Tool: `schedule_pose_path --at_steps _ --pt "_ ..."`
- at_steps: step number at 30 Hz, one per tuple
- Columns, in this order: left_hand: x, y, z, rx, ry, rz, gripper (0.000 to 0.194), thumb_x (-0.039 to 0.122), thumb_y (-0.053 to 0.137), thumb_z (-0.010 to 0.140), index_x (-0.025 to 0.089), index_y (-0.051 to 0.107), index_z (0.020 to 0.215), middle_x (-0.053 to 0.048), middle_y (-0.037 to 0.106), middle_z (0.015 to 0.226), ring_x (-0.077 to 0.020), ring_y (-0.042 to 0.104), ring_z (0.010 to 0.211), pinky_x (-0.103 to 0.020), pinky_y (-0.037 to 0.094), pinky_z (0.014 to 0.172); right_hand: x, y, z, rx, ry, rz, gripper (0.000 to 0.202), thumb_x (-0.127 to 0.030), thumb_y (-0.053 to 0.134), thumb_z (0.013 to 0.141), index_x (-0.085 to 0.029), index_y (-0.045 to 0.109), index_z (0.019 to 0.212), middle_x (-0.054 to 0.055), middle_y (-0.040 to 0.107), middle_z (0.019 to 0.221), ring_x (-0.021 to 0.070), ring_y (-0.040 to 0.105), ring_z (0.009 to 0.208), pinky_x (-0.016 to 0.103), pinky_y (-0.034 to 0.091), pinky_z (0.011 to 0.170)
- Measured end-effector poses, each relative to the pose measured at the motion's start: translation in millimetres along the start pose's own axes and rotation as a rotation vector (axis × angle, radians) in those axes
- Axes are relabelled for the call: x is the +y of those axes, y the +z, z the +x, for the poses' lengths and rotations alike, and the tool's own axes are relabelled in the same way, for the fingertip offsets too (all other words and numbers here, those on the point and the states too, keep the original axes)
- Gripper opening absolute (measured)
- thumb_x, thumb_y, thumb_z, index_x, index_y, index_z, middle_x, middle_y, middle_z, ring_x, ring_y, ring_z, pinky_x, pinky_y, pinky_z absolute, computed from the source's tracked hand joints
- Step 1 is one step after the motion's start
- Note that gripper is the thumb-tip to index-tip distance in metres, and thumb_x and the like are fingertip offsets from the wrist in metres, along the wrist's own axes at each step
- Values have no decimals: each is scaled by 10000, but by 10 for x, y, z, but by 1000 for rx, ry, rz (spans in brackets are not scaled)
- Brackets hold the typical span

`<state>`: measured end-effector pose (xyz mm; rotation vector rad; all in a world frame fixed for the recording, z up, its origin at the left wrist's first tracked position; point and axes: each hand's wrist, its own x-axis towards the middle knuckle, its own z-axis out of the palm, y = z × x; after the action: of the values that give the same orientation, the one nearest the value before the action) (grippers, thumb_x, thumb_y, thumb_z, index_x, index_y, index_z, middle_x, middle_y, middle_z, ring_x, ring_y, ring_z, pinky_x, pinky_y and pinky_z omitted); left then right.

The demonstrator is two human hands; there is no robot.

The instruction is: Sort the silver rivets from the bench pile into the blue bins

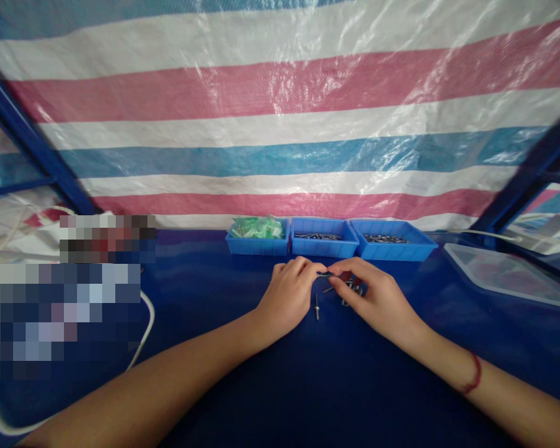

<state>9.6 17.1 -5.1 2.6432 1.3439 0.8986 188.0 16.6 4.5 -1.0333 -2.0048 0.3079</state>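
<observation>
My left hand [290, 291] is closed, its thumb and forefinger pinching one end of a thin metal blind rivet [324, 275]. At the other end of that rivet, my right hand [372, 289] has its thumb and forefinger closed in a pinch. The fingertips partly cover the piece. Just below the hands, a second blind rivet [317, 307] lies alone on the blue tabletop [280, 386]. A small heap of metal parts [353, 291] lies beneath my right hand, which hides some of it.
Behind the hands stand three blue bins: one with green plastic packets [257, 228], a middle bin [324, 249] of thin metal pins, and a right bin [396, 251] of small metal parts. A translucent lid [508, 277] lies right; a white cable [148, 317] runs left.
</observation>
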Motion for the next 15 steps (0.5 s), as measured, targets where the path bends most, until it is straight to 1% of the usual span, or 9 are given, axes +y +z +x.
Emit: schedule_pose_path --at_steps 2,5,11,15 --pt "-6 -9 0 4 15 -26 291 116 298 945 219 523 1099 -30 583 1033 -177 545 1007 -349 394 857 18 6 -3 -8 38 30 124 -255 542 843 -190 643 877 24 660 785 141 603 667 262 490 635" --pt "-16 -17 2 24 27 -56 294 121 293 946 225 522 1100 -31 579 1029 -171 543 1007 -345 399 859 34 16 -8 -18 90 60 160 -307 541 850 -193 653 859 12 663 747 132 583 617 247 470 585" --pt "1 -16 5 44 7 -107 246 152 320 948 211 536 1050 -25 584 1015 -162 552 983 -339 402 859 35 11 -9 -11 122 74 195 -351 544 848 -190 653 836 13 658 743 133 575 623 251 456 589" --pt "38 -44 14 28 22 -118 148 242 429 926 195 538 1015 -23 587 1011 -170 547 996 -327 401 835 37 2 -17 -9 130 91 194 -355 548 847 -190 647 833 14 651 748 135 573 636 252 452 592"
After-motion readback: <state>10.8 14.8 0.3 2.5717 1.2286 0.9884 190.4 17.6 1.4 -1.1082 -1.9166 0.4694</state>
